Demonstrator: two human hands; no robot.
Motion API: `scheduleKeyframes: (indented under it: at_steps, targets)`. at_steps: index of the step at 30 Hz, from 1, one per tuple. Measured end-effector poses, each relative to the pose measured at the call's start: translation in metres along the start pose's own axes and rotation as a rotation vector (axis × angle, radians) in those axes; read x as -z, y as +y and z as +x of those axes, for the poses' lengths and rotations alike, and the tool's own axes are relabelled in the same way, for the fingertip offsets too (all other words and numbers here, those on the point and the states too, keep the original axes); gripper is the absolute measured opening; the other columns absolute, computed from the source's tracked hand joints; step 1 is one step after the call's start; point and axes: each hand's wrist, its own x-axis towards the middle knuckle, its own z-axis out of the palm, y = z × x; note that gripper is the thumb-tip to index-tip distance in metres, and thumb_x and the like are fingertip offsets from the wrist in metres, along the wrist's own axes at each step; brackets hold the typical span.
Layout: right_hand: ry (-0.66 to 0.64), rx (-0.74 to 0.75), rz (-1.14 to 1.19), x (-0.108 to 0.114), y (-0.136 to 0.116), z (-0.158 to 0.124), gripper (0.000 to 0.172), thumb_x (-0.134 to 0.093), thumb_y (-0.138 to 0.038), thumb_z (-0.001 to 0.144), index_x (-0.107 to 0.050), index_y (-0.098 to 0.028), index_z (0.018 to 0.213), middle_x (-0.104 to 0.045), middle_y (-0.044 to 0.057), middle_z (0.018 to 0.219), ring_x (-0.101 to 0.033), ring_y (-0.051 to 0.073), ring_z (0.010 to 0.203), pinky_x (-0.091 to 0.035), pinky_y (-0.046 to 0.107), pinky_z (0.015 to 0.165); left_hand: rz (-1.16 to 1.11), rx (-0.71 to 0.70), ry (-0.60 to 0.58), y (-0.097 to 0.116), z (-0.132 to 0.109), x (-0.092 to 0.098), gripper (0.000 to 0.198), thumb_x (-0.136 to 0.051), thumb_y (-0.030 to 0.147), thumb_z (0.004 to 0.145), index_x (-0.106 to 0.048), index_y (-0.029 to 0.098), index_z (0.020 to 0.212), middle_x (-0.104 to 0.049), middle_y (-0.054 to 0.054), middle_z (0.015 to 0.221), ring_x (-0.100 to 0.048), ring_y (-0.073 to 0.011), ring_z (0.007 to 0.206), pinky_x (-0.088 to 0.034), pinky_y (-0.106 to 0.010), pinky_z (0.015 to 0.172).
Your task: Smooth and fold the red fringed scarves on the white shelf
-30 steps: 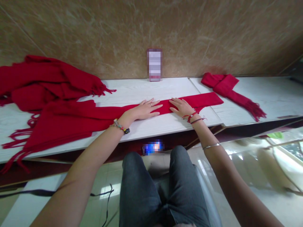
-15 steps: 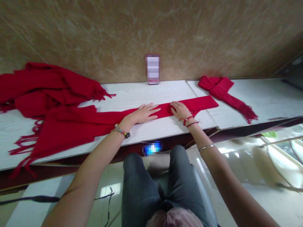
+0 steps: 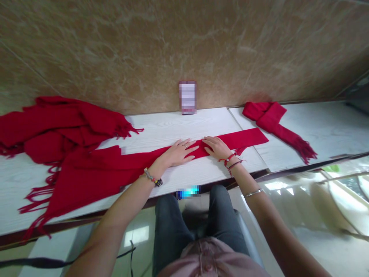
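A long red scarf (image 3: 242,139) lies across the white table, narrow and folded flat on the right, wider and looser on the left. My left hand (image 3: 179,153) rests flat on its middle stretch with the fingers spread. Just to the right, my right hand (image 3: 215,147) presses on the same strip, palm down and fingers extended. Fringe shows below the strip beside my right wrist. The scarf's left end, with tassels, hangs over the table's front edge.
A heap of red fringed cloth (image 3: 66,123) lies at the back left. Another red scarf (image 3: 268,119), folded over itself, is at the right. A phone-like object (image 3: 188,97) leans against the brown marbled wall. The white table (image 3: 201,118) has a seam right of centre.
My right hand has slid slightly left along the scarf, closer to my left hand. The whole view has shifted, so everything appears lower. The scarves look unchanged.
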Motion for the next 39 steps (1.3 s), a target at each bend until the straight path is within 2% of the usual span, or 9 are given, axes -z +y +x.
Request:
scheduleKeyframes:
  at_steps: [7, 13, 17, 21, 25, 29, 34, 36, 39]
  targets:
    - [-0.006, -0.099, -0.025, 0.006, 0.002, 0.001, 0.043, -0.04, -0.014, 0.087, -0.059, -0.012, 0.126, -0.055, 0.014, 0.134, -0.048, 0.023, 0.127, -0.038, 0.042, 0.108, -0.054, 0.016, -0.019, -0.003, 0.003, 0.007, 0.045, -0.027, 0.038, 0.099, -0.04, 0.03, 0.142, -0.03, -0.002, 0.154, -0.026, -0.0201, 0.141, -0.019, -0.041, 0.114]
    - [0.029, -0.024, 0.011, 0.005, -0.002, 0.001, 0.042, -0.042, -0.018, 0.088, -0.058, -0.014, 0.127, -0.052, 0.012, 0.139, -0.043, 0.024, 0.131, -0.036, 0.044, 0.109, -0.084, 0.047, 0.006, -0.006, 0.005, 0.004, 0.046, -0.027, 0.038, 0.098, -0.044, 0.027, 0.139, -0.038, -0.001, 0.15, -0.03, -0.0177, 0.139, -0.021, -0.038, 0.113]
    - [-0.065, 0.022, -0.015, 0.002, -0.01, -0.003, 0.044, -0.04, -0.025, 0.092, -0.054, -0.015, 0.132, -0.048, 0.011, 0.142, -0.041, 0.024, 0.133, -0.031, 0.047, 0.111, -0.058, 0.055, 0.027, -0.008, 0.005, -0.001, 0.048, -0.029, 0.04, 0.097, -0.039, 0.028, 0.143, -0.035, -0.001, 0.152, -0.028, -0.0194, 0.14, -0.02, -0.037, 0.113]
    - [-0.083, -0.083, -0.047, 0.005, -0.008, -0.012, 0.045, -0.036, -0.018, 0.092, -0.052, -0.013, 0.134, -0.048, 0.012, 0.142, -0.042, 0.023, 0.132, -0.031, 0.045, 0.111, -0.033, 0.058, 0.013, -0.008, 0.005, 0.0, 0.049, -0.029, 0.041, 0.098, -0.033, 0.03, 0.145, -0.026, -0.001, 0.155, -0.023, -0.0215, 0.142, -0.019, -0.04, 0.114]
    - [0.006, -0.246, -0.044, 0.011, -0.002, -0.019, 0.046, -0.038, -0.013, 0.088, -0.054, -0.01, 0.131, -0.048, 0.015, 0.141, -0.042, 0.024, 0.133, -0.032, 0.046, 0.11, -0.032, 0.07, -0.002, -0.007, 0.006, 0.001, 0.051, -0.028, 0.042, 0.098, -0.03, 0.028, 0.146, -0.026, -0.002, 0.155, -0.022, -0.0212, 0.142, -0.019, -0.04, 0.114]
    - [0.053, -0.251, 0.01, 0.009, -0.019, -0.015, 0.046, -0.038, -0.019, 0.091, -0.05, -0.01, 0.134, -0.042, 0.015, 0.146, -0.035, 0.023, 0.137, -0.031, 0.044, 0.111, -0.048, 0.068, -0.006, -0.009, 0.006, 0.0, 0.051, -0.029, 0.043, 0.097, -0.03, 0.028, 0.146, -0.026, -0.002, 0.155, -0.023, -0.021, 0.142, -0.021, -0.043, 0.113]
    - [-0.09, -0.149, -0.02, 0.003, -0.041, -0.014, 0.048, -0.041, -0.031, 0.093, -0.046, -0.018, 0.139, -0.04, 0.011, 0.147, -0.036, 0.025, 0.137, -0.03, 0.05, 0.11, -0.061, 0.085, 0.032, -0.009, 0.003, 0.0, 0.052, -0.03, 0.043, 0.096, -0.033, 0.025, 0.145, -0.034, -0.003, 0.152, -0.028, -0.0189, 0.14, -0.022, -0.038, 0.113]
    - [-0.138, -0.153, -0.066, 0.007, -0.033, -0.021, 0.048, -0.04, -0.03, 0.094, -0.045, -0.019, 0.14, -0.038, 0.011, 0.148, -0.036, 0.026, 0.137, -0.029, 0.052, 0.11, -0.061, 0.089, 0.049, -0.008, 0.002, 0.001, 0.052, -0.029, 0.043, 0.097, -0.034, 0.024, 0.145, -0.035, -0.002, 0.151, -0.03, -0.0186, 0.139, -0.023, -0.037, 0.113]
    - [-0.183, -0.266, -0.113, 0.017, -0.01, -0.035, 0.05, -0.041, -0.029, 0.093, -0.043, -0.014, 0.141, -0.036, 0.014, 0.149, -0.036, 0.03, 0.136, -0.031, 0.053, 0.108, -0.065, 0.077, 0.067, -0.008, 0.002, 0.002, 0.051, -0.029, 0.043, 0.097, -0.036, 0.024, 0.144, -0.037, -0.002, 0.151, -0.031, -0.0188, 0.139, -0.024, -0.036, 0.112]
